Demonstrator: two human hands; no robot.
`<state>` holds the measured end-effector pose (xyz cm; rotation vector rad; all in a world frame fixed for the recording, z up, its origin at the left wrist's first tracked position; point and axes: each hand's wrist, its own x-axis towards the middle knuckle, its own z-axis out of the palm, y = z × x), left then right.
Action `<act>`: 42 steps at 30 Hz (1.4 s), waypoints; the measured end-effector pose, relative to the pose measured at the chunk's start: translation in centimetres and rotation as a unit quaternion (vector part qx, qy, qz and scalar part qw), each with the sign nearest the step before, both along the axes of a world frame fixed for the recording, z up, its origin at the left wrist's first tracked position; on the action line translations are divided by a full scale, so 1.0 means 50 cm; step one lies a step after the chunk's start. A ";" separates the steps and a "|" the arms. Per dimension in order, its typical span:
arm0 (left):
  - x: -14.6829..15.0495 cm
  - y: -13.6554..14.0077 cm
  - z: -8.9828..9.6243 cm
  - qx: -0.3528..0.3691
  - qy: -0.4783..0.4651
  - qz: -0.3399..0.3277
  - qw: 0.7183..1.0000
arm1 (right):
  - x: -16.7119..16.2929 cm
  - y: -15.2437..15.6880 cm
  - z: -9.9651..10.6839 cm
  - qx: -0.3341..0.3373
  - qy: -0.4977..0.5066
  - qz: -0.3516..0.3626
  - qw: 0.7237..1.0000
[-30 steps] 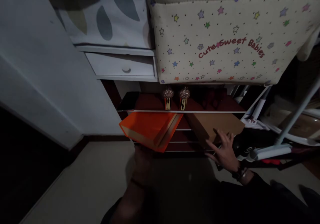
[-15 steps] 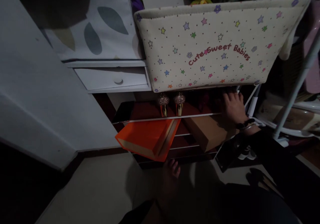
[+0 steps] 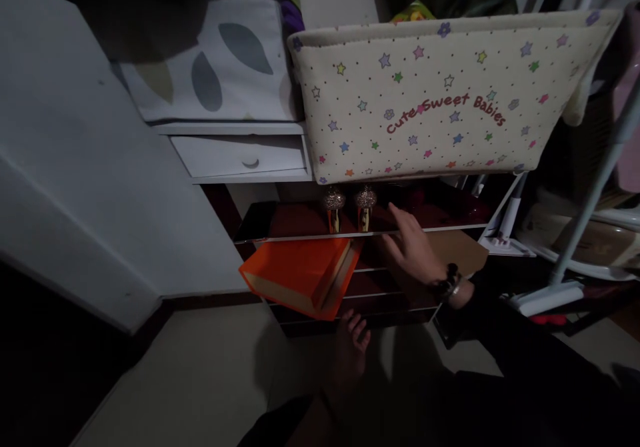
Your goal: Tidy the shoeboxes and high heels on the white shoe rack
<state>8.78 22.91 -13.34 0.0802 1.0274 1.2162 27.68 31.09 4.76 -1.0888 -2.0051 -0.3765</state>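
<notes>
My right hand is in front of the dark red shelf, fingers stretched and apart, with nothing in them. Its fingertips are close to two glittery, gold-based pieces that look like the heels of a pair of shoes. A shiny dark red thing, too dim to name, lies at the shelf's right end. Lower down, my left hand hangs with loosely curled fingers, holding nothing. Above it an orange box juts out from the rack. Partly behind my right hand is a brown cardboard box.
A cream fabric basket with printed stars overhangs the shelf. To its left are a white drawer and a leaf-patterned box. A black flat object lies on the shelf's left end. A pale pole stands at right.
My right hand has drawn back from the shelf's right end and moved left towards the glittery pieces. My left hand has risen slightly. The view has shifted a little.
</notes>
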 end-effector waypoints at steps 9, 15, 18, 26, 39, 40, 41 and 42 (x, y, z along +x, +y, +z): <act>-0.025 -0.008 0.022 -0.007 -0.025 -0.007 1.000 | -0.195 0.129 0.039 0.007 -0.028 -0.081 0.996; -0.027 -0.006 0.022 -0.004 -0.021 -0.025 0.999 | -0.235 0.134 0.053 0.018 -0.206 -0.032 0.978; -0.025 -0.009 0.030 -0.006 -0.022 -0.033 0.999 | -0.203 0.119 0.047 0.039 -0.209 -0.070 0.975; -0.021 -0.022 0.065 -0.020 -0.038 -0.034 0.998 | -0.030 0.082 0.030 0.023 -0.112 -0.163 0.980; -0.001 -0.015 0.019 0.005 -0.015 -0.099 0.995 | -0.023 -0.173 -0.056 0.034 -0.094 0.071 0.992; 0.003 -0.015 0.014 0.008 -0.016 -0.104 0.994 | -0.025 -0.192 -0.071 0.028 -0.087 0.096 0.991; 0.007 -0.016 0.009 0.009 -0.016 -0.106 0.994 | -0.027 -0.209 -0.086 0.022 -0.082 0.118 0.989; 0.011 -0.017 0.002 0.014 -0.020 -0.107 0.994 | -0.029 -0.224 -0.102 0.018 -0.081 0.139 0.987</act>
